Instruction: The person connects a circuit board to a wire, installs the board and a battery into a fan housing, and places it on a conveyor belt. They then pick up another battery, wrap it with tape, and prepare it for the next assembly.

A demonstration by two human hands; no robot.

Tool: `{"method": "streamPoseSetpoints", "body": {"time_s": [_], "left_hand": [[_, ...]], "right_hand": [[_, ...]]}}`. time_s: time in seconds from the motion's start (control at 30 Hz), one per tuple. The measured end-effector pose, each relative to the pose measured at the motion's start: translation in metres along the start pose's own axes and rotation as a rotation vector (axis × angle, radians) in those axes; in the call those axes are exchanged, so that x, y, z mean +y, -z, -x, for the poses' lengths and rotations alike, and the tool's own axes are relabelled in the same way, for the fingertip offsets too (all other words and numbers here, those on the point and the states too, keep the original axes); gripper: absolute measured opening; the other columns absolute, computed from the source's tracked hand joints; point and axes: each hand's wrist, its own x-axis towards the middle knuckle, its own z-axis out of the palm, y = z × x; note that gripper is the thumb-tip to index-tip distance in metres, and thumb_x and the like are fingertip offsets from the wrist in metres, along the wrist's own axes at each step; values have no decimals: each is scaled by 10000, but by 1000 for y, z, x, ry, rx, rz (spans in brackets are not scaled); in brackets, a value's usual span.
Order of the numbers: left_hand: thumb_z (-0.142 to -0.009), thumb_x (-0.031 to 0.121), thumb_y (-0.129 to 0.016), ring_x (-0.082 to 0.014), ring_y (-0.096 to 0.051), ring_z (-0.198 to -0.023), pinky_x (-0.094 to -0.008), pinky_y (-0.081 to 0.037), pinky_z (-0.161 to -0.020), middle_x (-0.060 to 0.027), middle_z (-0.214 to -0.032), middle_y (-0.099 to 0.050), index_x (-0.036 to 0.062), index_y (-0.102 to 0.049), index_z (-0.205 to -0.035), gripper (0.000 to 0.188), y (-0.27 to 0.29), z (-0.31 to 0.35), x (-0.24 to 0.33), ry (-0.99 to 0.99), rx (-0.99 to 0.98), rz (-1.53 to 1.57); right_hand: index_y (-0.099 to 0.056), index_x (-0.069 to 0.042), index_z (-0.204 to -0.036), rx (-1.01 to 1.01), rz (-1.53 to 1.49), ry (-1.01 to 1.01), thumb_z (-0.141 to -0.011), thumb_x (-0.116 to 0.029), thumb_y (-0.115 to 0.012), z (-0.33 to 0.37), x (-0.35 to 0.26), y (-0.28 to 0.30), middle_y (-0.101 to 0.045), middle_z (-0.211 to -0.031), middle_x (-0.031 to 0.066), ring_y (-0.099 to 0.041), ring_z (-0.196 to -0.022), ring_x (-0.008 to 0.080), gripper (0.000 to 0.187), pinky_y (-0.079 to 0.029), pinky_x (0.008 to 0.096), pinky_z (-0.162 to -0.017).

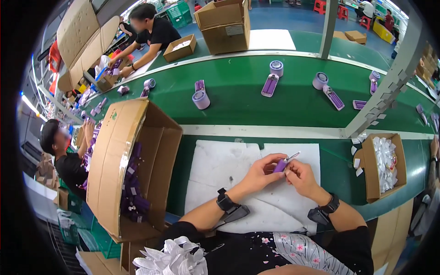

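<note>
Over the white foam sheet (215, 169), both hands meet at a small purple cylinder (280, 166) with a thin wire or cord loop at its upper end. My left hand (262, 173) grips the cylinder between thumb and fingers. Pinched together at the cylinder's right side are the fingers of my right hand (302, 178); their tips touch it, and what they pinch is too small to make out. More purple cylinders (133, 192) with white tags lie inside the large cardboard box (107, 160) on the left.
Beyond a pale rail (261, 132), a green conveyor belt (229, 101) carries several purple parts with round heads (200, 99). A carton of white strips (386, 160) stands right, near a metal post (380, 91). White strips (172, 259) bunch at my lap. Co-workers (153, 34) sit at left.
</note>
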Motion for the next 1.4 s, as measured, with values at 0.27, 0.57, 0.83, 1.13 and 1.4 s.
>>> {"method": "streamPoseSetpoints", "body": {"time_s": [0.27, 0.57, 0.83, 1.13, 1.4], "left_hand": [[-856, 22, -664, -184, -566, -1074, -327, -495, -920, -89, -1205, -557, 45, -458, -1330, 517, -2, 2, -1, 36, -5, 70], [-867, 25, -647, -173, -560, -1062, -322, -517, -869, -92, -1218, -543, 51, -449, -1337, 511, 1, 8, -11, 23, -7, 48], [-885, 56, -618, -184, -598, -976, -318, -534, -799, -103, -1137, -573, 79, -441, -1353, 501, 7, 4, -10, 6, 31, 91], [-916, 52, -542, -249, -648, -880, -352, -562, -702, -158, -1113, -593, 97, -406, -1375, 481, 17, 1, -13, 53, 284, 480], [-963, 121, -470, -275, -662, -875, -359, -577, -657, -190, -1153, -593, 102, -359, -1422, 473, 10, -7, -14, 85, 172, 566]], "right_hand": [[-553, 2, -824, 30, 1, -7, -888, -82, -536, 3, 2, 1, -592, -634, 39, -542, -554, 78, 106, -422, 234, -507], [-565, 4, -851, 36, 5, -16, -903, -114, -559, 3, 4, -7, -600, -643, 39, -553, -562, 86, 129, -438, 243, -515], [-573, 6, -846, 62, 34, -11, -892, -118, -574, -4, 5, -8, -602, -630, 52, -563, -563, 96, 132, -446, 257, -512], [-602, -17, -822, 542, 715, 297, -841, -86, -609, 1, -83, 60, -599, -630, 107, -562, -516, 196, 72, -443, 305, -504], [-592, 15, -954, 1348, 1041, 40, -870, -117, -613, 95, -107, 180, -578, -652, 100, -569, -617, 167, 158, -453, 291, -571]]}}
